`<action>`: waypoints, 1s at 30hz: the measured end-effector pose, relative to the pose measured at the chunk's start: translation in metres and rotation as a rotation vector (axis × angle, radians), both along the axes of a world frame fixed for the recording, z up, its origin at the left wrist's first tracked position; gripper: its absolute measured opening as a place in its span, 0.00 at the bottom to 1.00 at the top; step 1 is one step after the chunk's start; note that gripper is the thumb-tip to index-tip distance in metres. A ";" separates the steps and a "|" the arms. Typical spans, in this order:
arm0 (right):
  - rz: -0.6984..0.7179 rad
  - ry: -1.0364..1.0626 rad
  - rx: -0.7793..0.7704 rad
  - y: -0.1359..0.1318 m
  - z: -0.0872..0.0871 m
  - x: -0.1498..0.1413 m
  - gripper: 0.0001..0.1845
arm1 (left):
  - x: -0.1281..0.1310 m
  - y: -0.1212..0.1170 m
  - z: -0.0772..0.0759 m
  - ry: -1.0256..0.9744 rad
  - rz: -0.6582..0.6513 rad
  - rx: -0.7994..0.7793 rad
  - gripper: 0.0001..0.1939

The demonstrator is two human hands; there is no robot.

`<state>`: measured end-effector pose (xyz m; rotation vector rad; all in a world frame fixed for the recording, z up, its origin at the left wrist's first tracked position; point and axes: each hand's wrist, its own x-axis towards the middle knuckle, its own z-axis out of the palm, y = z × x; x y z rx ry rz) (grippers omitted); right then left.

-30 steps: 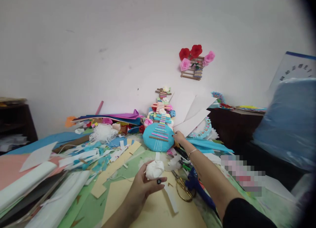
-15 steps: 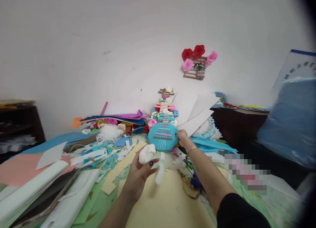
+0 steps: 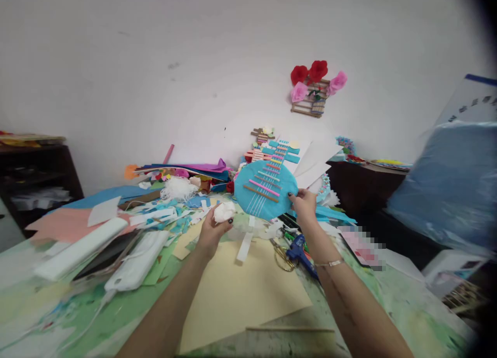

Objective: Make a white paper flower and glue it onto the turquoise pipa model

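Note:
My right hand grips the lower right edge of a blue paper lute, a round blue body with coloured bars and white strings, held up tilted above the table. My left hand is closed around a crumpled white paper flower, with a white strip hanging below it. Both hands hover over a tan card sheet.
Gold scissors and a blue glue gun lie just right of the tan sheet. Paper scraps, coloured sheets and white foam pieces crowd the left. A second decorated lute leans on the wall. A blue plastic bag sits at right.
My right hand has lifted the blue lute off the table and drawn it nearer, tilted. My left hand with the white flower has risen and moved forward. The view has pulled back.

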<state>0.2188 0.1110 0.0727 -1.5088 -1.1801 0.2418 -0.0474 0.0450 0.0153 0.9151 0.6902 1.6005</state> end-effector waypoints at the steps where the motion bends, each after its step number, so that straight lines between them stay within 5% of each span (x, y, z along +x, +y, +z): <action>1: -0.015 -0.009 -0.008 -0.015 -0.007 -0.003 0.14 | -0.002 0.000 -0.001 0.008 0.008 -0.004 0.36; 6: -0.063 -0.029 -0.040 -0.081 -0.037 -0.020 0.11 | -0.011 -0.002 -0.003 0.015 0.036 0.020 0.36; 10: -0.039 -0.048 -0.029 -0.105 -0.051 -0.028 0.10 | -0.021 -0.006 0.002 0.035 0.063 0.063 0.36; 15: 0.057 0.008 0.028 -0.103 -0.065 -0.025 0.12 | -0.033 -0.012 0.026 0.098 0.105 0.146 0.39; 19: 0.177 0.111 0.058 -0.095 -0.077 -0.020 0.14 | -0.028 -0.010 0.045 0.396 0.061 0.325 0.37; 30: 0.313 0.238 0.134 -0.097 -0.084 -0.017 0.09 | 0.008 0.009 0.048 0.657 -0.042 0.362 0.36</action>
